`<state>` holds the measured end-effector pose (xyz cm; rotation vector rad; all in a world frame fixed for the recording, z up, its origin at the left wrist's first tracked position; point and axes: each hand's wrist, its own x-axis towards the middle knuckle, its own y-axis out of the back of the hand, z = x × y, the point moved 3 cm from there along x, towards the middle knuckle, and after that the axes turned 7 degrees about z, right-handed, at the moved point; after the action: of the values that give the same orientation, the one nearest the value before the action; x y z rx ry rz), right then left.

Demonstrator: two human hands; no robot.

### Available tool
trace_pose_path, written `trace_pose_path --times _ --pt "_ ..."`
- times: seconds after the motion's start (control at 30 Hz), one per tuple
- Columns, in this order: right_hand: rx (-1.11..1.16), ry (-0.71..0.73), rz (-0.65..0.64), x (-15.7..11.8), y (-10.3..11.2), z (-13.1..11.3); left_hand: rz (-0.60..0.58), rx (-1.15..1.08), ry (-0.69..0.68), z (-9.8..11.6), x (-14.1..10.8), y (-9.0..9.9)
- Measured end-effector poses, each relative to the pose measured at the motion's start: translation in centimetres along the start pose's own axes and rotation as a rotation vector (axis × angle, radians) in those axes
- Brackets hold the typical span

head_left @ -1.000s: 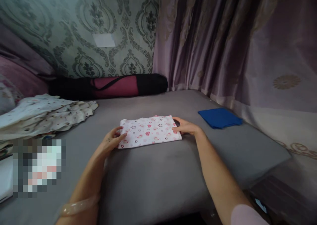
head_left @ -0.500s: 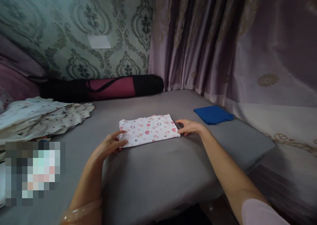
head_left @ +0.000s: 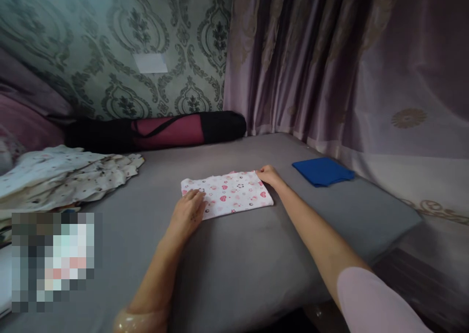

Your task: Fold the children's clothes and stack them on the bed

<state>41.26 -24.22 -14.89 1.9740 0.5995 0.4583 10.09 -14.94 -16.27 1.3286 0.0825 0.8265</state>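
A folded white cloth (head_left: 234, 193) printed with pink hearts and small flowers lies flat on the grey bed surface (head_left: 242, 259). My left hand (head_left: 188, 210) rests palm down on its left part, fingers stretched out over the fabric. At the far right corner of the cloth, my right hand (head_left: 268, 174) has its thumb and fingers closed on the edge. Part of the cloth's left side is hidden under my left hand.
A folded blue cloth (head_left: 322, 171) lies to the right. Rumpled pale spotted fabric (head_left: 80, 176) is heaped on the left. A long black and dark red bag (head_left: 164, 131) lies along the patterned wall. Purple curtains (head_left: 322, 69) hang behind the bed's right side.
My left hand has gone from gripping the cloth's left edge to lying flat on top. My right hand has moved from the right edge up to the far right corner.
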Motion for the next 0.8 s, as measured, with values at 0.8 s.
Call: trace_pose_path --times 0.8 --pt "-0.207 0.103 0.145 -3.0 -1.2 -1.9 -0.276 0.218 0.219 0.8 -0.3 -1.1"
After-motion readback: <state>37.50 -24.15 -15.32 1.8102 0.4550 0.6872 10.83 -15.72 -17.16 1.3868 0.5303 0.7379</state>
